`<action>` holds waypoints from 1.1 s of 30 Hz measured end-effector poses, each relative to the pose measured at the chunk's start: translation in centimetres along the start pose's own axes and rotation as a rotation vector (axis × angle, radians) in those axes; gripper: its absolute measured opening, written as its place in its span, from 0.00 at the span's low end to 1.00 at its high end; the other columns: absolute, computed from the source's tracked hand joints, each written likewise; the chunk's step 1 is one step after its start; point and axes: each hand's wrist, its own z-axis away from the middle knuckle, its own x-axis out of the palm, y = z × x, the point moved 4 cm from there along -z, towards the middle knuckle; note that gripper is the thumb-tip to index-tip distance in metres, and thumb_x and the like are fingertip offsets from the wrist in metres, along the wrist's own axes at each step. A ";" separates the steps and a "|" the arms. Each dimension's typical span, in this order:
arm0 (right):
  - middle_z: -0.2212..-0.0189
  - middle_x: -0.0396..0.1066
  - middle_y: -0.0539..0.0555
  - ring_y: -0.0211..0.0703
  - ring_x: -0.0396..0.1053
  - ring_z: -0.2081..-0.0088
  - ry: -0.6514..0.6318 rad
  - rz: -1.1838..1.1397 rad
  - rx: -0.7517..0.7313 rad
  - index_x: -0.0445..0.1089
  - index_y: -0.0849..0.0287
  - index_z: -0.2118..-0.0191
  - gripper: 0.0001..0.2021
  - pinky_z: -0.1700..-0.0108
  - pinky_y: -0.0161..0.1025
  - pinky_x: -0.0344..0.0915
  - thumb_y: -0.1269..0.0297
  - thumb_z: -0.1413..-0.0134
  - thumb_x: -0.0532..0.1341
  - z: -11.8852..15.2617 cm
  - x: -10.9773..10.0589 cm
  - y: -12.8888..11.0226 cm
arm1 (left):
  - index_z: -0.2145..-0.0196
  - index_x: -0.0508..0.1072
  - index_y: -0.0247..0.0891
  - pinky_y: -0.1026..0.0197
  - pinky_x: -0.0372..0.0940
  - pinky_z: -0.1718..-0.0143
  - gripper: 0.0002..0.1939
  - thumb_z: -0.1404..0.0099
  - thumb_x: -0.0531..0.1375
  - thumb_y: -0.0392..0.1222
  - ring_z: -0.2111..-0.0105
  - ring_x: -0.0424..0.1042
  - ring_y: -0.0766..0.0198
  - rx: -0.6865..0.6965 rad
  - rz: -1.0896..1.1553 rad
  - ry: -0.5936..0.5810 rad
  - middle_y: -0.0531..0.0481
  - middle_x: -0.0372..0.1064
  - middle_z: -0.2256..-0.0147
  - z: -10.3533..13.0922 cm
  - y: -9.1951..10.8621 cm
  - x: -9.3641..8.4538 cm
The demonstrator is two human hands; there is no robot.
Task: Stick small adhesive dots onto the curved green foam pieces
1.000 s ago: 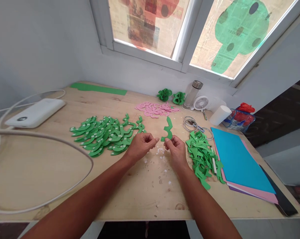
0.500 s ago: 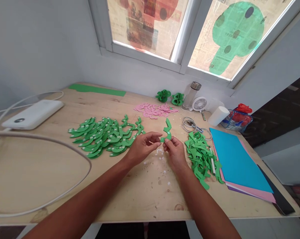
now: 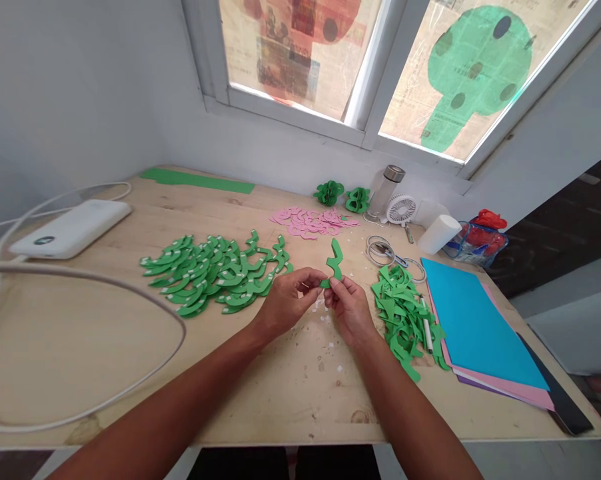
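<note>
A wavy green paper cutout point(image 3: 336, 257) stands upright between my hands over the middle of the table. My right hand point(image 3: 353, 310) pinches its lower part between thumb and fingers. At the cutout's lower left end, the thumb and fingertips of my left hand point(image 3: 288, 301) close on the tip. Left of my hands lies a heap of similar green cutouts point(image 3: 208, 270), many with small white squares on them. Tiny white scraps point(image 3: 325, 319) are scattered on the wood below my fingers.
Green offcuts point(image 3: 398, 310) and a white pen point(image 3: 427, 333) lie right, beside coloured sheets point(image 3: 480, 327). Behind are pink cutouts point(image 3: 310, 222), green paper balls point(image 3: 329, 193), a bottle point(image 3: 384, 193) and a small fan point(image 3: 401, 209). A power bank point(image 3: 70, 229) and looping cable point(image 3: 183, 333) occupy the left.
My left fingertips have closed onto the cutout's lower end. White spots that showed on the cutout are no longer visible. The view has shifted slightly.
</note>
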 end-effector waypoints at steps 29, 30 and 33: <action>0.77 0.66 0.48 0.37 0.63 0.75 0.247 0.516 -0.268 0.68 0.59 0.68 0.09 0.72 0.34 0.60 0.59 0.52 0.58 0.0 -1.3 -0.9 | 0.65 0.74 0.37 0.63 0.65 0.70 0.12 0.46 0.54 0.35 0.72 0.70 0.64 -0.117 -0.090 0.029 0.50 0.72 0.72 -0.4 -2.5 -0.3; 0.78 0.66 0.48 0.37 0.62 0.75 0.248 0.527 -0.271 0.69 0.59 0.68 0.09 0.72 0.34 0.60 0.59 0.52 0.58 -0.1 -1.4 -1.0 | 0.64 0.74 0.37 0.63 0.65 0.70 0.13 0.47 0.54 0.34 0.72 0.70 0.64 -0.105 -0.090 -0.027 0.50 0.72 0.71 -0.5 -2.4 -0.3; 0.78 0.66 0.48 0.38 0.63 0.75 0.257 0.551 -0.283 0.69 0.59 0.68 0.09 0.72 0.34 0.59 0.60 0.53 0.58 0.0 -1.4 -1.2 | 0.64 0.75 0.39 0.64 0.63 0.71 0.17 0.50 0.53 0.32 0.73 0.68 0.66 -0.066 -0.105 -0.202 0.51 0.71 0.71 -0.4 -2.0 0.1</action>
